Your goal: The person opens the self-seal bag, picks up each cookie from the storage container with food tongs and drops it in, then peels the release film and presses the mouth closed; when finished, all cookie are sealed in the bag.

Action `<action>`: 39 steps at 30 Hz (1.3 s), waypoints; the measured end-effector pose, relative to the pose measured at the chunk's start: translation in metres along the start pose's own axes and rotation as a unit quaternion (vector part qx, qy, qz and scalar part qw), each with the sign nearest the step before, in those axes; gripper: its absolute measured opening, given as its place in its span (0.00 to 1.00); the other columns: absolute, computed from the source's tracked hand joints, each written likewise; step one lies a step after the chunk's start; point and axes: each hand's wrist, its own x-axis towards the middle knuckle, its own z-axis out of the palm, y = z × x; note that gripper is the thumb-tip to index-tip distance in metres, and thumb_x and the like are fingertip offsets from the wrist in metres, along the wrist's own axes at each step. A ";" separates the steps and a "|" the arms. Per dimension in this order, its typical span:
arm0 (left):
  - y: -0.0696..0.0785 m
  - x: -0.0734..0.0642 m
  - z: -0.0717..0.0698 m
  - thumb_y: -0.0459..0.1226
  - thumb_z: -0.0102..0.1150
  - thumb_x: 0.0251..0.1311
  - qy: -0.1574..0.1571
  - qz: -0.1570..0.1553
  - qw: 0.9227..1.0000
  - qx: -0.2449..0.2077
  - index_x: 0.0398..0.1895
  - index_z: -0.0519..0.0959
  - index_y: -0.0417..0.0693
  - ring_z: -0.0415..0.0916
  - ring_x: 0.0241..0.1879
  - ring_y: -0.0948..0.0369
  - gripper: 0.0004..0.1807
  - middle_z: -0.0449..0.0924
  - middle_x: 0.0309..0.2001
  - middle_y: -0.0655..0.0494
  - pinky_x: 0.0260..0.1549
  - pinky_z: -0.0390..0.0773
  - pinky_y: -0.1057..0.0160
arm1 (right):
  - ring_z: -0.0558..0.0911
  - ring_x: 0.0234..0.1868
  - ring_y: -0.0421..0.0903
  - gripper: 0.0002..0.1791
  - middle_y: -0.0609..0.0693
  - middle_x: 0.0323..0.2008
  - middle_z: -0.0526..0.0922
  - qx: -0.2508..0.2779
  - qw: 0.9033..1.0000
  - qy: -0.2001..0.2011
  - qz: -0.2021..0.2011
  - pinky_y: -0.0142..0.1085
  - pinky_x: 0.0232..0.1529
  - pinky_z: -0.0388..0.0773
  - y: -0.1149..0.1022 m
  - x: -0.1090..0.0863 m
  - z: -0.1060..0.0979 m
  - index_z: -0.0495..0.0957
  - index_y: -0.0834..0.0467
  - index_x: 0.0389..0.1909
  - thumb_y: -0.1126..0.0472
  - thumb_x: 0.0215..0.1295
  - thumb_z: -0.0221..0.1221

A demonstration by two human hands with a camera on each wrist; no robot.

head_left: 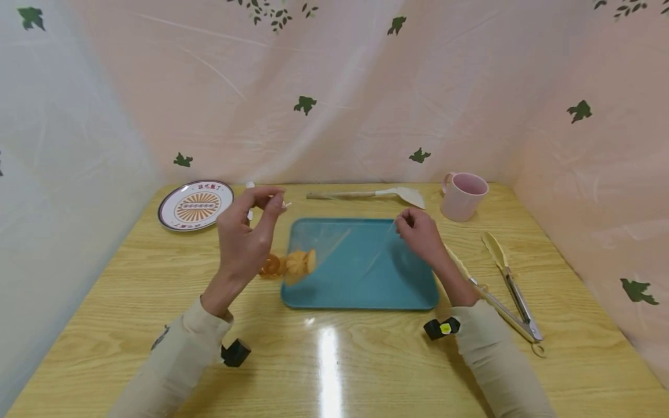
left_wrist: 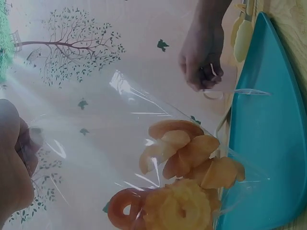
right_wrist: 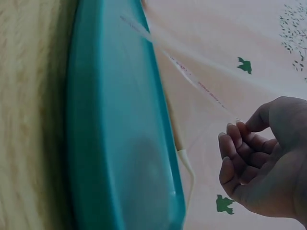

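My left hand (head_left: 245,232) is raised at the tray's left side, thumb and forefinger pinching the top of a clear plastic bag (left_wrist: 120,86). The bag hangs down with golden-brown pastries inside: a ring-shaped one (left_wrist: 125,209), a round ruffled one (left_wrist: 180,206) and several curved pieces (left_wrist: 192,153). In the head view these pastries (head_left: 298,263) overlap the tray's left edge. Over the tray's right side, my right hand (head_left: 420,232) pinches the end of a thin clear strip (right_wrist: 192,79) with red print between thumb and forefinger. Its other fingers are curled. The strip hangs down, apart from the bag.
A teal tray (head_left: 360,290) lies mid-table. Behind it is a spatula (head_left: 366,194) with a wooden handle. A patterned plate (head_left: 172,217) stands back left, a pink mug (head_left: 460,203) back right. Open tongs (head_left: 514,296) lie by my right forearm. Patterned curtains enclose the table.
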 end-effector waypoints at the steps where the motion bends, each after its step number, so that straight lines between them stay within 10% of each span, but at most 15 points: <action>1: 0.000 0.000 0.000 0.20 0.60 0.65 0.000 0.001 1.000 0.000 0.42 0.84 0.31 0.81 0.31 0.57 0.07 0.84 0.29 0.45 0.39 0.77 0.69 | 0.80 0.29 0.42 0.09 0.56 0.28 0.82 -0.008 1.000 -0.006 0.001 0.32 0.31 0.76 0.001 0.000 0.001 0.78 0.67 0.36 0.67 0.74 0.52; 39: -0.002 0.000 0.003 0.20 0.60 0.65 -0.005 0.004 1.000 0.000 0.42 0.84 0.31 0.81 0.31 0.56 0.07 0.84 0.29 0.45 0.41 0.78 0.68 | 0.74 0.26 0.47 0.07 0.51 0.28 0.78 -0.186 0.971 -0.150 -0.020 0.43 0.31 0.72 0.016 0.003 0.017 0.79 0.61 0.35 0.64 0.75 0.55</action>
